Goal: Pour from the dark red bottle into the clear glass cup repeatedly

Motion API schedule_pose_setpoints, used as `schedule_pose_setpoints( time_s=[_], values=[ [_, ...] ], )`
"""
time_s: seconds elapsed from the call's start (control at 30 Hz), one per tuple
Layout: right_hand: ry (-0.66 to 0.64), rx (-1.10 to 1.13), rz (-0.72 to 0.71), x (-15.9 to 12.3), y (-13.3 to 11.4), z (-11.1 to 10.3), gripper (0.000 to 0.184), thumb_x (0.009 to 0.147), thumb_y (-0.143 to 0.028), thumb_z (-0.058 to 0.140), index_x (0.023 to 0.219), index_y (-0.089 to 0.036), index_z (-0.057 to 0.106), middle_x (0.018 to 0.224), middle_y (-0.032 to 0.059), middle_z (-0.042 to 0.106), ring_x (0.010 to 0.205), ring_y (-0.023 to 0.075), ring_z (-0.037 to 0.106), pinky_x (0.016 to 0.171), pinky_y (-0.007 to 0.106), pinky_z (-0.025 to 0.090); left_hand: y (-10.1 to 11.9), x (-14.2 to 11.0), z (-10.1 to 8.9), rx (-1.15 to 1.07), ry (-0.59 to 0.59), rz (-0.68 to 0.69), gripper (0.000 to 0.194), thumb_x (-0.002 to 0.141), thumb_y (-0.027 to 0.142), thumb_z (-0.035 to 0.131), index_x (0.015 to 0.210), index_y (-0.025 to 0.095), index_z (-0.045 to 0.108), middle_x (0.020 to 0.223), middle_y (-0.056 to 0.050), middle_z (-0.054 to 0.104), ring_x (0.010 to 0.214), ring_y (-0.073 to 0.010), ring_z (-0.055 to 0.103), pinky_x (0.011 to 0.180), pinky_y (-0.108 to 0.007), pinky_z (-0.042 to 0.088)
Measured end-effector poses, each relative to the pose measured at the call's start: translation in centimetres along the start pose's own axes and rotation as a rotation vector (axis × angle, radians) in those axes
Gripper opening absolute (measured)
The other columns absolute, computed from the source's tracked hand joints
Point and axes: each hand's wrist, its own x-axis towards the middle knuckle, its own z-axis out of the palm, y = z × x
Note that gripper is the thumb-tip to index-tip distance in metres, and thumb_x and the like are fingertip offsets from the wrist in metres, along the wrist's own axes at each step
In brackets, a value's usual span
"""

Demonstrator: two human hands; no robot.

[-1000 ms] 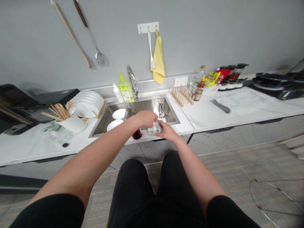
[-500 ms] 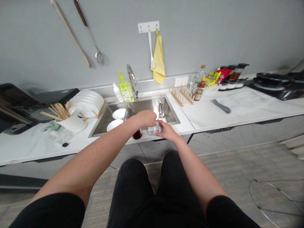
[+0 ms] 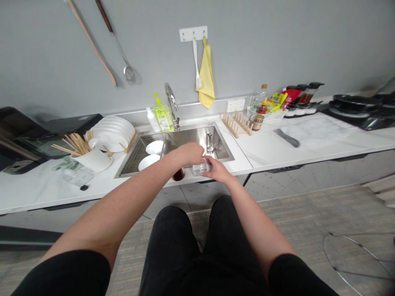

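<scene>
At the front rim of the steel sink [image 3: 226, 154], my right hand [image 3: 217, 169] is wrapped around the side of a clear glass container [image 3: 200, 169] standing on the counter edge. Just above that container, my left hand [image 3: 195, 153] is closed, its fingertips pointing down and hidden behind the knuckles. Whatever it pinches, I cannot make out. A dark red container [image 3: 179, 175] stands by the counter edge, partly covered by my left forearm. Two white bowls, one nearer [image 3: 148, 162] and one farther [image 3: 154, 147], sit in the sink's left part.
Behind the sink stand a chrome faucet [image 3: 171, 100] and a yellow-green soap bottle [image 3: 163, 116]. To the left are stacked white plates [image 3: 111, 129] and a white holder of chopsticks [image 3: 95, 160]. A wooden rack [image 3: 237, 125] and a jar [image 3: 257, 122] stand to the right.
</scene>
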Motion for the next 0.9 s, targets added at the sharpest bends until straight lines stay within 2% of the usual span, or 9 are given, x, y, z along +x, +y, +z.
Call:
schedule_pose_setpoints(
  time_s=[0.1,0.17,0.3,0.5,0.67,0.73,0.9],
  values=[
    [0.000,-0.004,0.003,0.00,0.00,0.00,0.090,0.076,-0.034,0.101,0.158,-0.025,0.064,0.140,0.0110,0.079,0.120,0.0311,0.076,0.111,0.046,0.060,-0.02,0.01,-0.05,0.014,-0.010,0.018,0.031,0.095,0.032,0.071,0.116,0.017,0.088,0.108,-0.016,0.086,0.101,-0.0311,0.080,0.081,-0.036,0.052],
    [0.003,0.002,0.002,-0.01,-0.01,0.02,0.091,0.076,-0.034,0.101,0.158,-0.026,0.064,0.142,0.0117,0.079,0.121,0.0316,0.076,0.111,0.046,0.060,-0.16,0.13,0.11,-0.020,-0.005,0.050,0.034,0.089,0.026,0.075,0.120,0.021,0.087,0.111,-0.013,0.087,0.103,-0.0298,0.080,0.082,-0.035,0.053],
    [0.010,0.003,0.003,-0.01,-0.07,0.03,0.093,0.075,-0.034,0.102,0.159,-0.026,0.064,0.143,0.0121,0.079,0.121,0.0321,0.077,0.110,0.047,0.061,-0.31,0.33,0.42,-0.051,0.019,0.041,0.036,0.091,0.036,0.077,0.123,0.020,0.086,0.114,-0.013,0.086,0.104,-0.0305,0.080,0.082,-0.035,0.053],
    [0.005,-0.013,0.015,0.08,0.02,0.02,0.091,0.073,-0.036,0.103,0.156,-0.024,0.066,0.141,0.0127,0.079,0.119,0.0322,0.077,0.109,0.047,0.061,-0.29,0.33,0.79,-0.047,-0.015,0.088,0.032,0.087,0.021,0.073,0.116,0.020,0.087,0.106,-0.012,0.086,0.095,-0.0280,0.079,0.075,-0.035,0.049],
    [0.010,-0.001,-0.007,0.05,0.05,0.05,0.092,0.075,-0.036,0.102,0.159,-0.026,0.064,0.143,0.0120,0.079,0.123,0.0324,0.077,0.112,0.047,0.060,0.09,0.21,0.48,-0.035,0.018,0.055,0.032,0.097,0.038,0.070,0.114,0.017,0.088,0.108,-0.016,0.086,0.099,-0.0300,0.080,0.080,-0.036,0.052],
    [0.003,-0.002,-0.011,0.04,-0.07,0.02,0.090,0.076,-0.035,0.101,0.158,-0.026,0.065,0.142,0.0113,0.079,0.122,0.0320,0.077,0.112,0.046,0.060,0.23,0.17,0.25,-0.007,0.003,0.024,0.030,0.098,0.034,0.068,0.113,0.016,0.088,0.107,-0.017,0.086,0.098,-0.0299,0.080,0.081,-0.036,0.052],
    [0.009,-0.008,0.014,0.11,-0.35,-0.05,0.088,0.073,-0.036,0.102,0.153,-0.024,0.067,0.140,0.0122,0.079,0.119,0.0318,0.077,0.108,0.045,0.060,0.06,0.23,0.40,-0.036,-0.014,0.065,0.032,0.086,0.018,0.073,0.115,0.020,0.088,0.103,-0.012,0.086,0.093,-0.0269,0.079,0.075,-0.034,0.047]
  ],
)
